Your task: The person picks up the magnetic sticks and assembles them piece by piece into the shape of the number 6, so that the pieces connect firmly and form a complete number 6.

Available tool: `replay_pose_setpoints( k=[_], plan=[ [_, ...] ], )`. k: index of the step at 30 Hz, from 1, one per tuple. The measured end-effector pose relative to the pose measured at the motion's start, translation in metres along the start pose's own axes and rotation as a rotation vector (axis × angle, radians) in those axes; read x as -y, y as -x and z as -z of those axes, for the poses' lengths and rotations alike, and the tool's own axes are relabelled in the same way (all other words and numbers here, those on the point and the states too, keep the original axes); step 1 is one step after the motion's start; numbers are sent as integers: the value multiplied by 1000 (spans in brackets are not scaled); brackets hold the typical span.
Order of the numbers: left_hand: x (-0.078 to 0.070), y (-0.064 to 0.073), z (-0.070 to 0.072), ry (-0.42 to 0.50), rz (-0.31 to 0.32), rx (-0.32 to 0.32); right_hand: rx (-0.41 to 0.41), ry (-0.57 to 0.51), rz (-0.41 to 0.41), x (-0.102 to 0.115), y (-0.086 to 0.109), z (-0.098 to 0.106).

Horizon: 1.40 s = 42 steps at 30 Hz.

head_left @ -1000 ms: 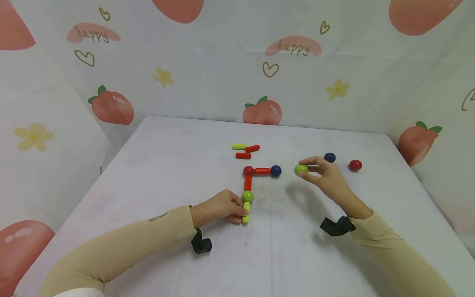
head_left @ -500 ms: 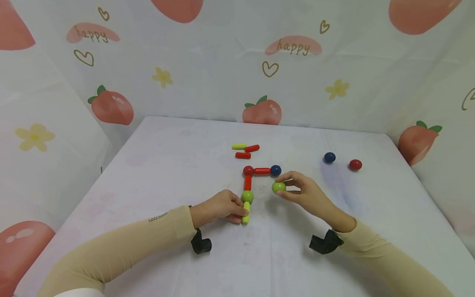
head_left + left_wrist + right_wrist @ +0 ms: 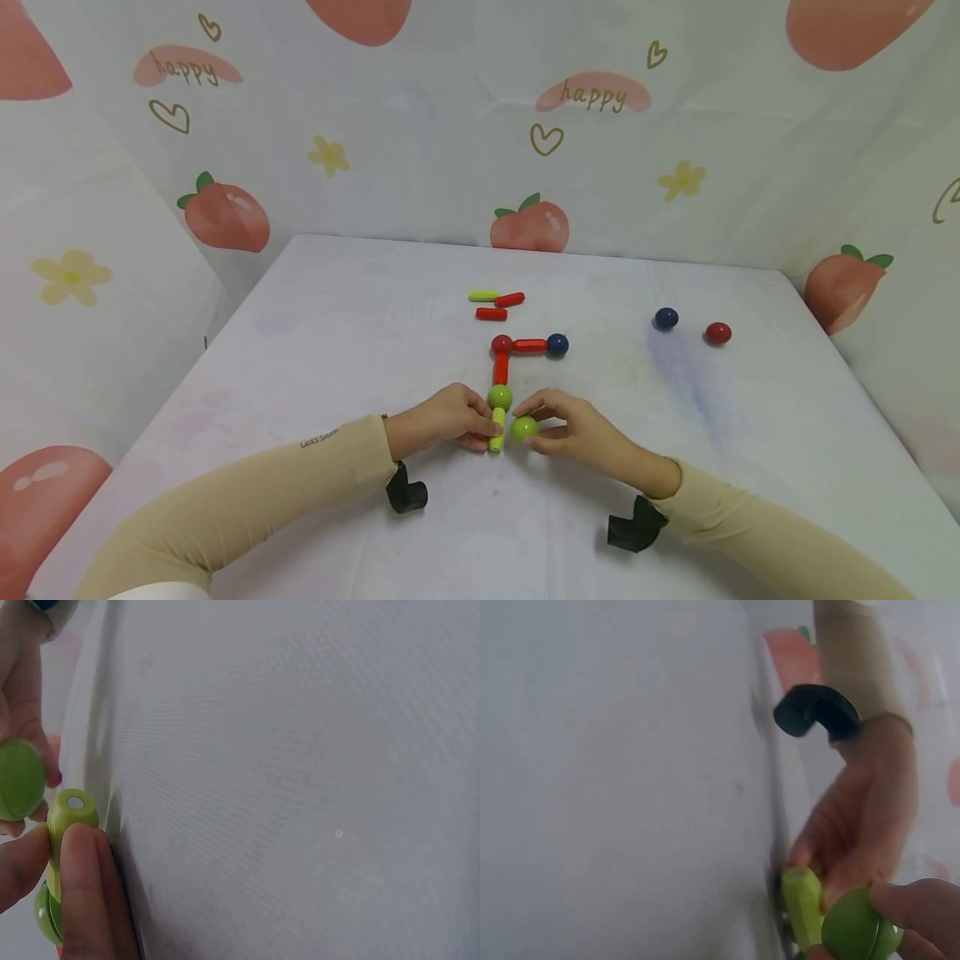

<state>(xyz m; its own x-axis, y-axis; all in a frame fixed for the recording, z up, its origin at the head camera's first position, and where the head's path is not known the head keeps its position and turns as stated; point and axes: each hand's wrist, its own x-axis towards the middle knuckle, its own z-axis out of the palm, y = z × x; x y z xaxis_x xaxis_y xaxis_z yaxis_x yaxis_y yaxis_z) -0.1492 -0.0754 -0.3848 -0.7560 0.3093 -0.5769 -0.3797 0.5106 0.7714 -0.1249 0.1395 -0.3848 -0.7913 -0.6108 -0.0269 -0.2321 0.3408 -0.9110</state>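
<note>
My left hand pinches a yellow-green magnetic rod between thumb and fingers; its end with a round silvery spot shows in the left wrist view. The rod's far end touches a green ball. From there a red rod runs to a red ball, then another red rod to a blue ball, forming a bent chain on the table. My right hand pinches a second green ball just right of the yellow-green rod, with a small gap between them.
Behind the chain lie a yellow-green rod and two red rods. A loose blue ball and a loose red ball rest at the back right of the white-covered table. A printed cloth hangs behind.
My right hand has brought the green ball leftward and toward the front, from near the loose blue ball to beside the yellow-green rod. The left hand and the chain have stayed in place.
</note>
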Motion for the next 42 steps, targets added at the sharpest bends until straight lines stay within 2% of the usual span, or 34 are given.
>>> replay_pose_setpoints(
  k=[6,11,14,22,30,42],
  plan=[
    [0,1,0,-12,-10,4,53,-29,-13,0,0,-12],
    [0,0,0,-31,-15,3,69,-7,34,-3,1,-19],
    [0,0,0,-31,-20,4,72,14,45,-5,2,-21],
    [-1,0,0,-21,-16,1,63,16,1,-7,-1,-24],
    [-1,1,0,-22,-23,4,71,-6,46,-9,-1,-28],
    [0,0,1,-34,-34,5,52,-2,15,-10,-3,-33]
  ],
)
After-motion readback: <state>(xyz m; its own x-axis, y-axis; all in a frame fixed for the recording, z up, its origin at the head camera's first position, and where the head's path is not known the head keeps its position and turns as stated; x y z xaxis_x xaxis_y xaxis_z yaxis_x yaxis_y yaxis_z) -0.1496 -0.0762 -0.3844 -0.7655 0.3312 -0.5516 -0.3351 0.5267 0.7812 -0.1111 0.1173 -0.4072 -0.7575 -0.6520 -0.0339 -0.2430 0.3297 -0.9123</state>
